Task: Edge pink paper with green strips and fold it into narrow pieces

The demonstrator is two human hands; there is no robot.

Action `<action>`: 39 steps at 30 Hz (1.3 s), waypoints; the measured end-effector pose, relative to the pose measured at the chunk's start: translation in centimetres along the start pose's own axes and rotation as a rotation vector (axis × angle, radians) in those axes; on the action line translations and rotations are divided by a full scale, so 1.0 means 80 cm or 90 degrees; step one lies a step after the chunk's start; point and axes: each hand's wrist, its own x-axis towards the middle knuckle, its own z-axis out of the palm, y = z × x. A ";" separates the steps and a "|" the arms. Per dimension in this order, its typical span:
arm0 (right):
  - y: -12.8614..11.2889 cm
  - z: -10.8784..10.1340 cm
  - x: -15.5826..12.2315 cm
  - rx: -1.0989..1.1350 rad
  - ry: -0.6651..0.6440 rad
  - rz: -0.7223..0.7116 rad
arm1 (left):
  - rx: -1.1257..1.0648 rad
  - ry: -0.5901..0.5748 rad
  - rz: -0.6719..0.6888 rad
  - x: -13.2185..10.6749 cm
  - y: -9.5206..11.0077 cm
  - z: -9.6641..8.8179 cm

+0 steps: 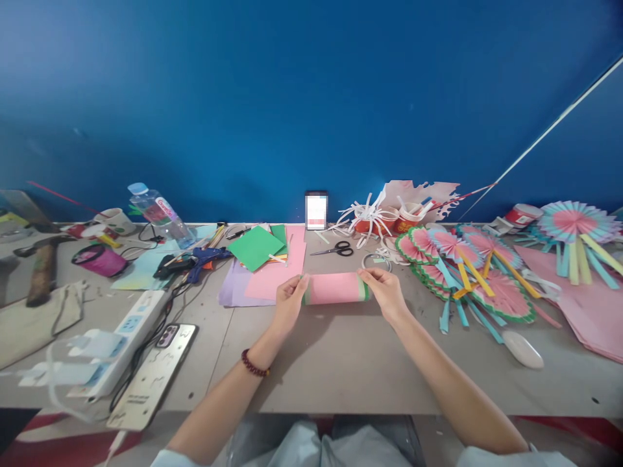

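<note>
left grip (291,295), right grip (385,290) pinched on green-edged pink paper (337,289), tabletop (360,363) room nearside

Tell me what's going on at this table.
A person is holding a pink paper piece with green ends stretched between both hands, the left hand pinching one end and the right hand the other. On the table, scissors lie beyond the piece, with neither hand on them. Green paper lies beyond the left hand, and pleated paper fans lie off to the right.
</note>
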 end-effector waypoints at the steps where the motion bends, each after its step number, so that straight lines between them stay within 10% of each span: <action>1: -0.001 0.000 0.000 0.015 -0.004 0.007 | 0.001 -0.018 -0.003 0.000 -0.001 0.000; 15: -0.016 0.007 -0.011 0.179 0.003 0.054 | -0.090 -0.079 -0.003 0.001 0.009 0.002; 24: -0.029 0.001 -0.038 -0.162 0.253 -0.450 | 0.301 -0.062 0.493 -0.024 0.013 -0.001; 31: -0.033 0.022 -0.071 -0.267 -0.020 -0.723 | 0.255 -0.329 0.465 -0.051 0.020 0.006; 39: -0.040 0.027 -0.069 -0.401 -0.237 -0.770 | 0.160 -0.257 0.358 -0.056 0.016 -0.003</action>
